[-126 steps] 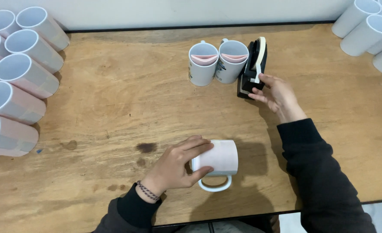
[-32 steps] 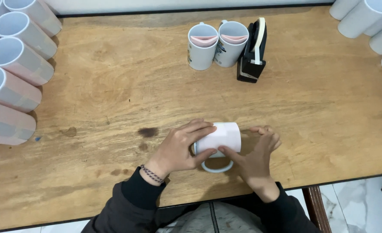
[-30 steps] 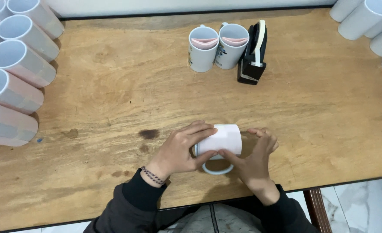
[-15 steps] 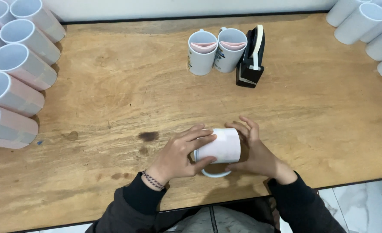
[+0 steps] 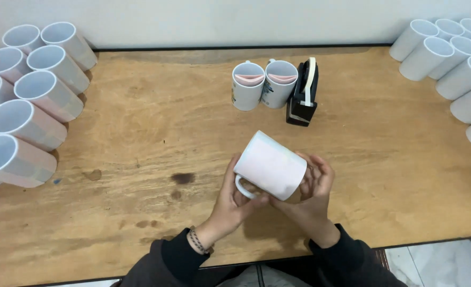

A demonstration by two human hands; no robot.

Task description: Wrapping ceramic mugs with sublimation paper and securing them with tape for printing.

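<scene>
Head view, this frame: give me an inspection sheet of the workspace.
Surface: wooden table, dark stains near the middle.
Job's things: white mug, tilted, lifted off the table.
Clutter: two upright mugs with pink inserts; black tape dispenser beside them; rows of white mugs lying on their sides at left and right.
Grippers: left hand and right hand both hold the mug.
Cables: nothing seen.
Surroundings: pale wall behind; tiled floor at lower right.

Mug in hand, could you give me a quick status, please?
Both hands, left and right, grip the white mug, lifted off the wooden table. Tape dispenser behind, clear.
</scene>
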